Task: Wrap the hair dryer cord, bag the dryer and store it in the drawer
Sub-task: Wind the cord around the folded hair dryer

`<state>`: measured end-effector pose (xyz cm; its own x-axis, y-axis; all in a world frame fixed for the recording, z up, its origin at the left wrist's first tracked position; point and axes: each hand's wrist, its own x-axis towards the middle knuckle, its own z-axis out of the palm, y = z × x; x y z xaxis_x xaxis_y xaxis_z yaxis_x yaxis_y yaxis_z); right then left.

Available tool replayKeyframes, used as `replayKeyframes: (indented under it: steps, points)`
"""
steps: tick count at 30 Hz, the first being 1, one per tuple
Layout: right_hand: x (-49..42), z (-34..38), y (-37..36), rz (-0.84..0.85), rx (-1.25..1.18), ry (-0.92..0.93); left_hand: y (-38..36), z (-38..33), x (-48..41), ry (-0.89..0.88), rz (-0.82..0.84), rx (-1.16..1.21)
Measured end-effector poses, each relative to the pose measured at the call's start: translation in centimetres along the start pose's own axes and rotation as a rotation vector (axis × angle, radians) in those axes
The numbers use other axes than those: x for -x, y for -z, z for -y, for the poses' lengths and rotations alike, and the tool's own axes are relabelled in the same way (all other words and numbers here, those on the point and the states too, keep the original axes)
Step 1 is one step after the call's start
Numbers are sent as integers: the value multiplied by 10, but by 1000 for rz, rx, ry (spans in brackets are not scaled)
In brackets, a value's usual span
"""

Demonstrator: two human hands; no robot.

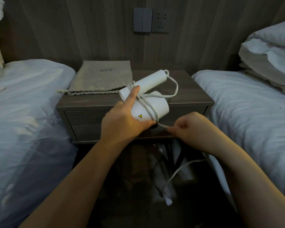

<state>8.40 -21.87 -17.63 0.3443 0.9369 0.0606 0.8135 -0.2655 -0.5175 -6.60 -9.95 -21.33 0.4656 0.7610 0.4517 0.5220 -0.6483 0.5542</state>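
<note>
My left hand (122,119) grips the white hair dryer (152,106) by its body, above the front edge of the nightstand (192,96). A few turns of the white cord (148,106) cross the dryer body, and a loop runs out from the handle end. My right hand (186,127) pinches the cord just below the dryer; the rest hangs down to the plug (169,201) near the floor. A grey drawstring bag (102,76) lies flat on the nightstand's back left. The drawer (85,122) front is shut.
Beds with white duvets flank the nightstand, one on the left (28,112) and one on the right (253,116) with stacked pillows (270,51). A switch panel and wall socket (150,20) sit on the wood wall behind. Dark items lie under the nightstand.
</note>
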Motion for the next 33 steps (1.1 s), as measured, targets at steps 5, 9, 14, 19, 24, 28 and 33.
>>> replayKeyframes:
  steps: [5, 9, 14, 19, 24, 28, 33]
  points:
    - [4, 3, 8, 27, -129, 67, 1, 2, 0, -82, -17, -135]
    - [6, 1, 13, 109, -168, 152, 3, 3, 0, -139, -25, -200]
    - [-1, -9, 11, -359, 36, 153, 7, 3, 0, -142, 21, -204]
    - [2, 0, 4, -192, -19, 252, 4, 0, 2, -171, 114, -247]
    - [4, -3, 15, 96, -82, 277, 4, 3, 0, -214, 252, -289]
    - [-3, -12, 10, -268, 42, 161, 1, 2, 2, -374, 295, -428]
    - [-10, -22, 6, -459, 77, 35, -5, 1, 5, -429, 336, -424]
